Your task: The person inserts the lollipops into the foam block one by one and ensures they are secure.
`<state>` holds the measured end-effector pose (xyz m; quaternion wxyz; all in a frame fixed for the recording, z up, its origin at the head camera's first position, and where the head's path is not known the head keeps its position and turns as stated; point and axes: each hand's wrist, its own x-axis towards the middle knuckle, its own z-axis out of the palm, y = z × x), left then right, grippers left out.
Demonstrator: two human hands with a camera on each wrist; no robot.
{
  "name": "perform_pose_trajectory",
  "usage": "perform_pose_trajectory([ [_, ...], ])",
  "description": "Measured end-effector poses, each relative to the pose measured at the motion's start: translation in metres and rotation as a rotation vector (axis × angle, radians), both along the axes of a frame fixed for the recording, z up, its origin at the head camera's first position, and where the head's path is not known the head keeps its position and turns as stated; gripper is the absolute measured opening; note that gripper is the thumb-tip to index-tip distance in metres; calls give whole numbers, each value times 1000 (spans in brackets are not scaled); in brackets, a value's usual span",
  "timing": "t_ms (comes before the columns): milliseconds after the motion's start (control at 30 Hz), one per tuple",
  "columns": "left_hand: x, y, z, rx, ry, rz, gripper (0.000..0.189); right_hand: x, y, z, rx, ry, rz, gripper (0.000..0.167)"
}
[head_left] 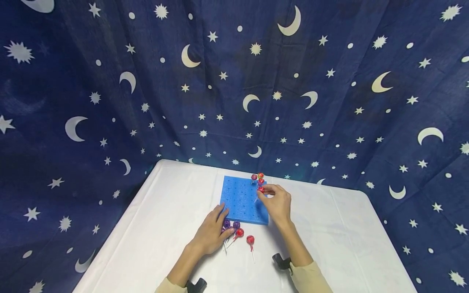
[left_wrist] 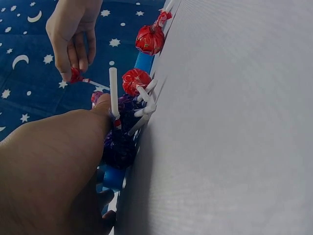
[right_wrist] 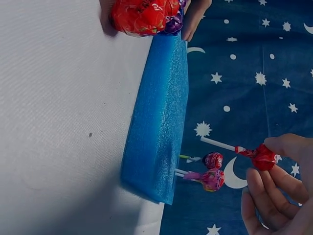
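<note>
Nearest, a red-wrapped lollipop lies on the white tabletop. The left hand, fingers loosely extended, touches the blue foam block. Above it, the right hand pinches a second red lollipop; its brand I cannot read.

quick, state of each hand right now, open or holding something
Left hand: open, resting at the near left corner of the blue block.
Right hand: closed, pinching a red lollipop by its wrapped head.

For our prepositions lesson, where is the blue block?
In the head view, the blue block lies on the white table, left hand at its near-left corner, right hand at its right edge.
</note>
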<state>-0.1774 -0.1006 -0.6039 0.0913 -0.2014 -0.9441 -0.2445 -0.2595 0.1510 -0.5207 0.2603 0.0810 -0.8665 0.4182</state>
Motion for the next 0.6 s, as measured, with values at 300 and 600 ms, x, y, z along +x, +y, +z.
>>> perform_pose_trajectory([
  [300, 2, 0, 8, -30, -50, 9, 72, -13, -7, 2, 28, 50, -20, 26],
  [600, 2, 0, 8, -27, -42, 5, 72, -22, -13, 0, 44, 13, -38, 25],
])
